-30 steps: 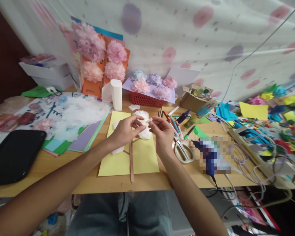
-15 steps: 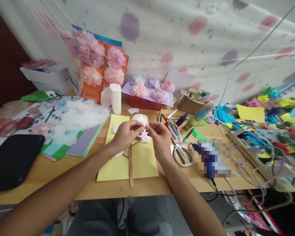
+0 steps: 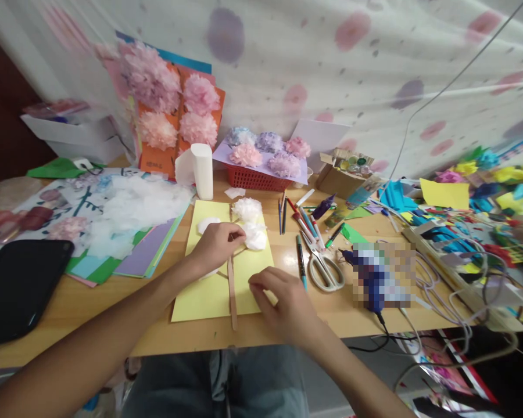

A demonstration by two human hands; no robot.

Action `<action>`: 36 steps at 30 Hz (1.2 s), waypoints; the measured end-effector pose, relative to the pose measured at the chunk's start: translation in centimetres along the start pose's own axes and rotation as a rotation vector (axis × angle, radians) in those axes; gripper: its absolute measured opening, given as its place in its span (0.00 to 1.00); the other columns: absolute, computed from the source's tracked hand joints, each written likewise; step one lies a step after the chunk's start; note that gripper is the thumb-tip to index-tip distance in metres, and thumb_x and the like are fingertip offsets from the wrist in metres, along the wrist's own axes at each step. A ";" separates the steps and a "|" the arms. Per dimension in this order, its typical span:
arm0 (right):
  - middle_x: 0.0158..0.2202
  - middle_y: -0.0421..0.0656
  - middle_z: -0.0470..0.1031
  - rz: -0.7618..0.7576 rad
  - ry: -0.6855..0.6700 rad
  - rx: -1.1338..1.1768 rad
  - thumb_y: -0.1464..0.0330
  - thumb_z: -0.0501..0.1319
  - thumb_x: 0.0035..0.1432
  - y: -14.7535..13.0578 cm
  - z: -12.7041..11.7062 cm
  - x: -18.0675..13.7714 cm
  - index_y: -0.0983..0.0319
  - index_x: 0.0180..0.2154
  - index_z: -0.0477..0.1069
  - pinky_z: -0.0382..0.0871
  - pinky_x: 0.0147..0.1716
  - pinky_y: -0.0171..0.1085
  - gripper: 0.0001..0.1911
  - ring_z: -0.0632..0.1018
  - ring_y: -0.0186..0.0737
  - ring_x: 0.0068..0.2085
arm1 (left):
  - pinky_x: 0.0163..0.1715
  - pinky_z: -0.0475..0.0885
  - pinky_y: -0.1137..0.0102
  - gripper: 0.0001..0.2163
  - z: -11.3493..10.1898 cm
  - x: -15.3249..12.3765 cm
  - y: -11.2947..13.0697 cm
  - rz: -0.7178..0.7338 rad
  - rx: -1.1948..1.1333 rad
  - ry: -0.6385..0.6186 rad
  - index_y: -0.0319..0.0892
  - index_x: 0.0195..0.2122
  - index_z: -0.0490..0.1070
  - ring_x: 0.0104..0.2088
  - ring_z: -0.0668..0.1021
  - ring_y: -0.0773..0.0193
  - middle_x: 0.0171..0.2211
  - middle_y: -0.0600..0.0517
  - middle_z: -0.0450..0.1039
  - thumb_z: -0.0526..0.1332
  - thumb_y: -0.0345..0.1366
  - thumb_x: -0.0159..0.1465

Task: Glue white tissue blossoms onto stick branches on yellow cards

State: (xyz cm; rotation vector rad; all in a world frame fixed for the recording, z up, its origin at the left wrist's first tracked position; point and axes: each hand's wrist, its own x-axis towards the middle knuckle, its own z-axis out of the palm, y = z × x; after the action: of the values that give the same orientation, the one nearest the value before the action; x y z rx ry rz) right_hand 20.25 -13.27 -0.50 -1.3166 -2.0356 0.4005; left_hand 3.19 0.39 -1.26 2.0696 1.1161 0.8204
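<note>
Hands rest on the yellow card (image 3: 209,290) at the middle of the desk (image 3: 113,302). The left hand (image 3: 215,247) lies curled over the top of the wooden stick (image 3: 232,290), its fingertips at the paper tufts, pressing rather than gripping as far as I can tell. Three white tufts (image 3: 248,209) sit on the card just beyond it, one half hidden by the knuckles. The right hand (image 3: 283,302) is down at the card's lower right corner, fingers bent and empty, holding the sheet flat.

My reading is that the blooms are being fixed to the stem, and this is the pressing stage. A next move would call for steady pressure from the left hand while the right keeps the card from sliding.

Scissors (image 3: 325,270) and pens (image 3: 303,223) lie just right of the card, a paper roll (image 3: 203,171) behind it. No writing is legible; the label beside the glue gun (image 3: 370,284) is blurred out.
</note>
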 end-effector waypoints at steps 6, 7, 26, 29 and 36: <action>0.53 0.49 0.74 -0.217 -0.272 -0.310 0.78 0.54 0.65 0.0 1.1 -0.4 0.59 0.56 0.69 0.74 0.41 0.39 0.21 0.76 0.42 0.47 | 0.31 0.70 0.70 0.07 0.1 0.0 -0.4 -0.036 -0.017 0.052 0.41 0.31 0.79 0.30 0.79 0.62 0.29 0.51 0.82 0.62 0.35 0.60; 0.57 0.50 0.72 -0.263 -0.306 -0.369 0.77 0.55 0.66 -0.1 1.1 -0.1 0.59 0.57 0.69 0.74 0.41 0.40 0.20 0.75 0.43 0.47 | 0.32 0.70 0.70 0.07 0.0 -0.1 -0.2 -0.027 -0.030 0.065 0.41 0.31 0.79 0.31 0.79 0.62 0.29 0.51 0.82 0.62 0.35 0.60; 0.31 0.42 0.71 -0.773 -0.291 -0.505 0.72 0.56 0.68 -1.4 0.8 0.3 0.61 0.30 0.69 0.58 0.23 0.39 0.12 0.71 0.38 0.31 | 0.33 0.69 0.69 0.09 0.7 0.3 -0.7 0.006 0.036 0.056 0.42 0.34 0.82 0.32 0.80 0.60 0.32 0.49 0.83 0.62 0.38 0.61; 0.31 0.44 0.73 -0.749 -0.182 -0.467 0.73 0.55 0.68 -0.8 -0.1 0.0 0.61 0.33 0.70 0.62 0.24 0.39 0.09 0.73 0.39 0.31 | 0.33 0.69 0.69 0.09 0.6 0.3 -0.7 0.003 0.026 0.077 0.43 0.33 0.81 0.32 0.80 0.60 0.31 0.50 0.83 0.62 0.39 0.61; 0.34 0.42 0.74 -0.061 0.544 -0.012 0.74 0.58 0.65 2.1 -1.6 1.5 0.57 0.37 0.67 0.76 0.31 0.36 0.06 0.79 0.38 0.34 | 0.28 0.65 0.72 0.07 0.3 0.0 0.1 0.016 -0.015 0.148 0.41 0.29 0.79 0.25 0.74 0.65 0.23 0.53 0.76 0.62 0.36 0.60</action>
State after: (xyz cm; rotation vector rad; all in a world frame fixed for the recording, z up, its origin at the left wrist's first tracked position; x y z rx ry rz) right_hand 22.39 -11.16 -0.06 -1.2057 -1.6142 -0.0059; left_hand 3.41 0.29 -1.38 2.0344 1.1692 0.9998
